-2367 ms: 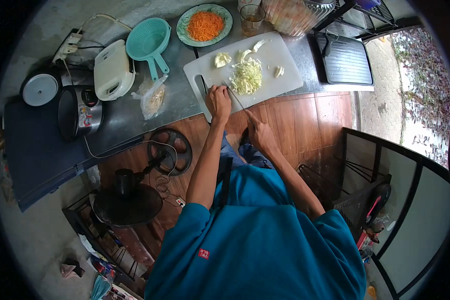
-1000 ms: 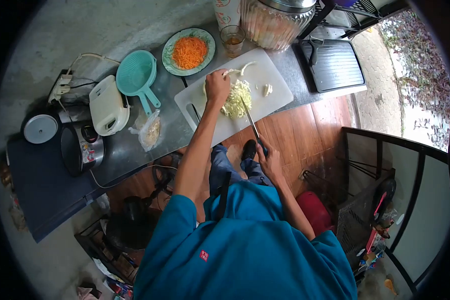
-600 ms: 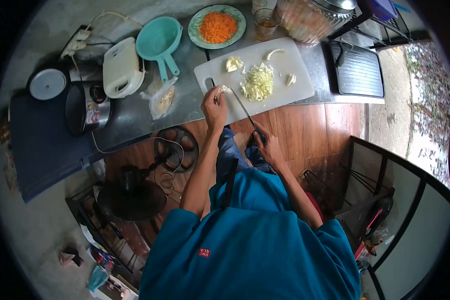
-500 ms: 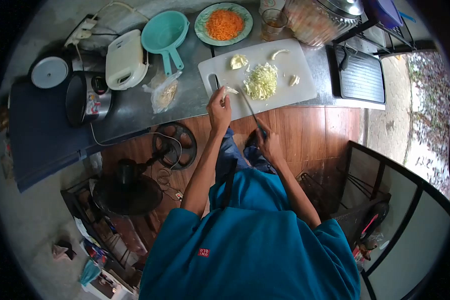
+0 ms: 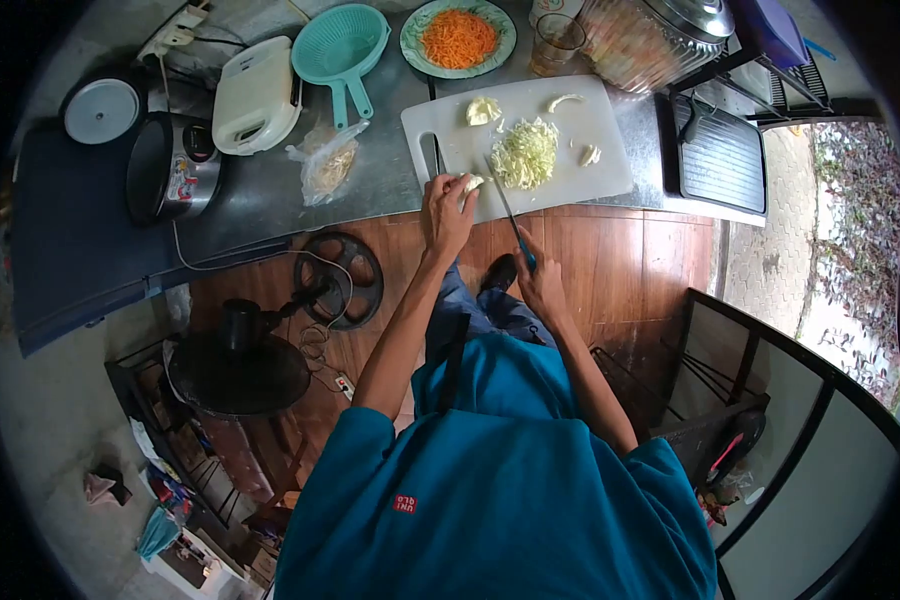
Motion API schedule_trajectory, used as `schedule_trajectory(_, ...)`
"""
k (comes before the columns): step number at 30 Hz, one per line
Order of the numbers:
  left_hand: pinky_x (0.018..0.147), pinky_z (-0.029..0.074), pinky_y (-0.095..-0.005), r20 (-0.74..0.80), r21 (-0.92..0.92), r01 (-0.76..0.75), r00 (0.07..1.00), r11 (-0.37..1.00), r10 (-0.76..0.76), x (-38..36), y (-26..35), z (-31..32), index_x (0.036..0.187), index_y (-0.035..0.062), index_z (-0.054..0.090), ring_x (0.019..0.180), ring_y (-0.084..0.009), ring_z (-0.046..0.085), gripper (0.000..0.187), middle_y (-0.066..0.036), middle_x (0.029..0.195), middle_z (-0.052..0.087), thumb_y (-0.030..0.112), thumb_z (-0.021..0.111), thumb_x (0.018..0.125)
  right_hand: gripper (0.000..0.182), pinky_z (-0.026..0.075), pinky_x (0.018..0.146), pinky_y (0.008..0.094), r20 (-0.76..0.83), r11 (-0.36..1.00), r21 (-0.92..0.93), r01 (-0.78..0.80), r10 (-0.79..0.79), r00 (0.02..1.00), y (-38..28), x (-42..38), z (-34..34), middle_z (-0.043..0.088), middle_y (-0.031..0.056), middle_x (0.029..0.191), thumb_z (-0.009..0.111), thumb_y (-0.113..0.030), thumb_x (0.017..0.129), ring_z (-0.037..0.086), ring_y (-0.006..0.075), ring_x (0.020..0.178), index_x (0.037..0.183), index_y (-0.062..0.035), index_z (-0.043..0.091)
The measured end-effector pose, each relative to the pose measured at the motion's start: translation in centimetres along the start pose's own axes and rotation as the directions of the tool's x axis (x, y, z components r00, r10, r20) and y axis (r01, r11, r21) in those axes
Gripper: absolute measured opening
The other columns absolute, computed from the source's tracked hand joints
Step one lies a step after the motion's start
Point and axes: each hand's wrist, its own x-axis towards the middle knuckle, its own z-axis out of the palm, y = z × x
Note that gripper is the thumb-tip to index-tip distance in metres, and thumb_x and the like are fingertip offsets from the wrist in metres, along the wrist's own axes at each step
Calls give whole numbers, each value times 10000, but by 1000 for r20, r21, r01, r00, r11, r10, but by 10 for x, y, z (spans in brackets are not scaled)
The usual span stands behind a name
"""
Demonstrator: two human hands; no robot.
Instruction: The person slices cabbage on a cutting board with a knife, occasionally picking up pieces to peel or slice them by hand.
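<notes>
My left hand is closed on a small pale piece of cabbage, pressed to the near left part of the white cutting board. My right hand grips a knife by its dark blue handle. The blade points away from me over the board, its tip close to a heap of shredded cabbage. Behind the heap sits a cabbage chunk. A curved cabbage strip and another small cabbage piece lie to the right.
Along the counter's back stand a green colander, a plate of grated carrot, a glass and a large jar. Left are a sandwich maker and a plastic bag. A ridged griddle lies right.
My left hand has come down, turned knuckles-up, bringing the cabbage piece onto the board. The knife stays left of the heap in my right hand. The view has shifted slightly.
</notes>
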Motion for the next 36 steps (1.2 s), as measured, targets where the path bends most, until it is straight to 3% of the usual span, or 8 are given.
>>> schedule_trajectory(2, 823, 490, -381, 39, -32, 6, 999, 999, -5, 3, -7, 6, 1083, 56, 699, 987, -294, 587, 262, -89, 988, 610, 157, 685, 842, 411, 441, 541, 415, -11, 998, -4, 70, -70, 998, 16, 0, 9, 584, 337, 788, 526, -283, 987, 594, 277, 535, 1340, -74, 548)
schedule_trajectory(3, 817, 494, -383, 77, -62, 16, 997, 998, -11, 6, -8, 7, 1070, 50, 700, 970, -294, 596, 259, -90, 977, 611, 166, 690, 838, 411, 441, 541, 415, -16, 998, -1, 69, -69, 998, 11, -2, 7, 584, 337, 788, 526, -283, 987, 594, 277, 535, 1340, -74, 548)
schedule_trajectory(5, 797, 501, -383, 81, -49, 42, 996, 998, -38, 14, -8, 12, 1066, 49, 702, 918, -299, 612, 267, -109, 983, 616, 169, 706, 829, 397, 478, 592, 457, -2, 1000, 3, -9, 9, 1000, 0, -4, 4, 600, 328, 767, 545, -212, 963, 633, 438, 665, 1338, -80, 542)
schedule_trajectory(9, 756, 516, -389, 114, 9, 195, 974, 981, -195, 22, 10, 16, 1045, 39, 702, 841, -318, 639, 271, -133, 991, 617, 176, 725, 813, 399, 473, 605, 479, -52, 993, 108, 46, -40, 998, 9, -3, 14, 596, 336, 777, 542, -214, 961, 622, 464, 689, 1337, -79, 542)
schedule_trajectory(11, 765, 512, -395, 113, -11, 168, 980, 986, -166, 20, 14, 17, 1051, 44, 702, 857, -321, 636, 263, -129, 999, 612, 166, 715, 819, 394, 468, 616, 497, -101, 988, 48, 145, -140, 985, 9, 2, 16, 594, 349, 809, 530, -199, 962, 611, 485, 712, 1335, -70, 539)
schedule_trajectory(21, 742, 521, -394, 71, 125, -60, 996, 990, 51, 14, 13, 13, 919, 85, 728, 916, -281, 591, 107, -47, 1027, 576, 116, 655, 847, 396, 460, 617, 520, -97, 987, 43, 155, -151, 984, 18, 6, 22, 589, 359, 828, 522, -196, 961, 602, 500, 718, 1336, -66, 537)
schedule_trajectory(32, 760, 510, -409, -58, 153, -58, 996, 987, 68, 15, 9, 31, 836, 74, 719, 911, -296, 574, 57, -50, 986, 605, 95, 689, 792, 494, 445, 560, 549, -54, 969, -203, 144, -158, 986, 29, -2, 35, 597, 335, 726, 462, -184, 970, 586, 483, 605, 1456, -130, 393)
schedule_trajectory(36, 765, 507, -406, -45, 147, -43, 998, 988, 50, 13, 8, 34, 835, 68, 724, 912, -296, 579, 65, -48, 979, 618, 95, 695, 784, 398, 420, 559, 547, -50, 968, -227, 111, -125, 991, 27, 15, 32, 567, 341, 734, 423, -223, 1006, 595, 494, 657, 1379, -109, 497)
